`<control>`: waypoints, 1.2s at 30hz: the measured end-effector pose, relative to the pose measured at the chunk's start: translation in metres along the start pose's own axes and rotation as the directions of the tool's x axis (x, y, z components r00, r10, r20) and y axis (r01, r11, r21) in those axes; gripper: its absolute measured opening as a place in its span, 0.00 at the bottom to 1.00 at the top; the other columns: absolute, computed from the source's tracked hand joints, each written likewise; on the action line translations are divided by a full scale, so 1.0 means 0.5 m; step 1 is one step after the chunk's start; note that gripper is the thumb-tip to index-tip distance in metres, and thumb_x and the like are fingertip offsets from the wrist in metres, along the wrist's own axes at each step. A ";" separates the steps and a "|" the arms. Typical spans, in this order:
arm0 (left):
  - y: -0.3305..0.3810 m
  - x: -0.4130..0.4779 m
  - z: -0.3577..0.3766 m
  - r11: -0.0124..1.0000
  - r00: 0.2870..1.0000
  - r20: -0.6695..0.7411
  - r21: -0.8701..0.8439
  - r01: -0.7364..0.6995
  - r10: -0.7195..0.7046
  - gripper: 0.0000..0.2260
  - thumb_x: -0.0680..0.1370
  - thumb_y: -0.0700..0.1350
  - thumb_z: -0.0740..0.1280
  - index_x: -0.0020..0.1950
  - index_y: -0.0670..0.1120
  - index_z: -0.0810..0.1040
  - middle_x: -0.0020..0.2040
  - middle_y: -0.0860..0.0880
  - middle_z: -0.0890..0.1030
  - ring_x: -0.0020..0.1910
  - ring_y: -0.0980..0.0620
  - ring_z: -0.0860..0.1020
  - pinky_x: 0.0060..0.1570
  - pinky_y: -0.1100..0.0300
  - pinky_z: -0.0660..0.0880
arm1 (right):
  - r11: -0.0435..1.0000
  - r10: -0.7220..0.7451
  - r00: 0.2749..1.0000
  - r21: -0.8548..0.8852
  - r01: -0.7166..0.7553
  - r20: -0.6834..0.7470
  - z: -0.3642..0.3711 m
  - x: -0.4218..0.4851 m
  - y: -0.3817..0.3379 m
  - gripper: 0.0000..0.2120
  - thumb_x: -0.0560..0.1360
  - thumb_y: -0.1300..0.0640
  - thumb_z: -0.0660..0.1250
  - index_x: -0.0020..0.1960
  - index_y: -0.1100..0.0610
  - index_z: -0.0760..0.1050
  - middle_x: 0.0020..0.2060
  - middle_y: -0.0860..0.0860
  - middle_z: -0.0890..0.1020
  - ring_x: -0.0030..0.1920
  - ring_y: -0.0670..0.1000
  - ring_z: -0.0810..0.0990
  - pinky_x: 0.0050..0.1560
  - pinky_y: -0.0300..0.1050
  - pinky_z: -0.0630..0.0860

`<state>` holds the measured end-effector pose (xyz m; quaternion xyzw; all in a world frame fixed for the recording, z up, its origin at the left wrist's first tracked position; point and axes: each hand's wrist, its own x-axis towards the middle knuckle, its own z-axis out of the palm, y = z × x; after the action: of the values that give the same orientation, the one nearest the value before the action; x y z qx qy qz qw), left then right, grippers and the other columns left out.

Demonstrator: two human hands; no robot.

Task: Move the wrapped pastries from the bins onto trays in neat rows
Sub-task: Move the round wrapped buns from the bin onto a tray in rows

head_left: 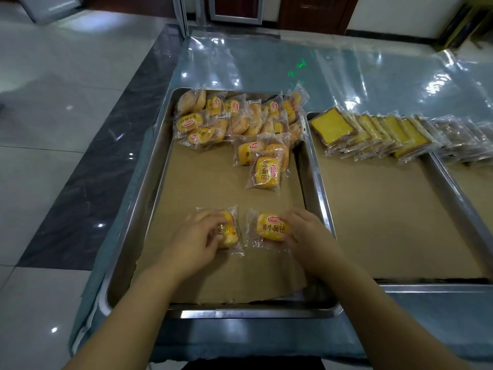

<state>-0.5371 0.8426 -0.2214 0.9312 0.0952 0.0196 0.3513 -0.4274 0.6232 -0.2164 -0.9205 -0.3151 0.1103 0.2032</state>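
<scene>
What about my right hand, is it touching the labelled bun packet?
Touching. The head view shows the right hand curled over the right end of the labelled bun packet, with no gap between them.

Under my left hand point(197, 239) lies the left bun point(230, 232), golden in a clear wrapper, flat on the near tray point(138, 209), with my fingers curled over it. Just right of it, my right hand point(304, 236) grips the right bun point(269, 227), its yellow label with red characters facing up. The two sit side by side in a row. Ahead of my right hand a single bun point(265, 173) lies flat, overlapping another pack behind it. Well beyond both hands, a loose heap of buns point(234, 116) fills the tray's far end. Right of my right hand, the second tray point(317, 177) holds wrapped cake slices point(373, 134) leaning in an overlapping row.
</scene>
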 end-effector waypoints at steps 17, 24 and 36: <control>0.008 -0.005 0.033 0.946 0.992 -0.030 0.297 0.129 -0.126 0.20 0.78 0.56 0.59 0.71 0.57 0.64 0.70 0.51 0.63 0.63 0.47 0.62 0.58 0.53 0.69 | 0.999 0.012 0.993 -0.051 -0.006 0.116 0.012 -0.034 0.008 0.19 0.75 0.53 0.66 0.66 0.49 0.71 0.67 0.44 0.69 0.66 0.49 0.64 0.65 0.45 0.63; 0.003 0.015 0.033 0.980 1.000 0.014 0.196 0.016 -0.019 0.09 0.78 0.51 0.62 0.53 0.48 0.77 0.64 0.49 0.72 0.61 0.47 0.71 0.57 0.56 0.70 | 0.997 0.036 0.995 -0.070 -0.030 0.088 0.014 -0.053 0.008 0.18 0.74 0.54 0.67 0.64 0.50 0.73 0.66 0.45 0.71 0.65 0.50 0.66 0.64 0.46 0.65; 0.018 -0.015 0.029 0.992 0.967 0.223 -0.069 -0.109 0.122 0.18 0.71 0.31 0.65 0.54 0.51 0.80 0.56 0.54 0.77 0.56 0.51 0.75 0.53 0.75 0.66 | 0.997 0.019 0.995 -0.075 -0.011 0.096 0.012 -0.078 0.006 0.19 0.73 0.54 0.69 0.63 0.50 0.73 0.63 0.45 0.72 0.63 0.50 0.67 0.62 0.44 0.65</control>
<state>-0.5414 0.8251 -0.2263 0.9211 -0.0006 -0.0637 0.3841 -0.4580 0.5986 -0.2204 -0.9233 -0.3215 0.1445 0.1523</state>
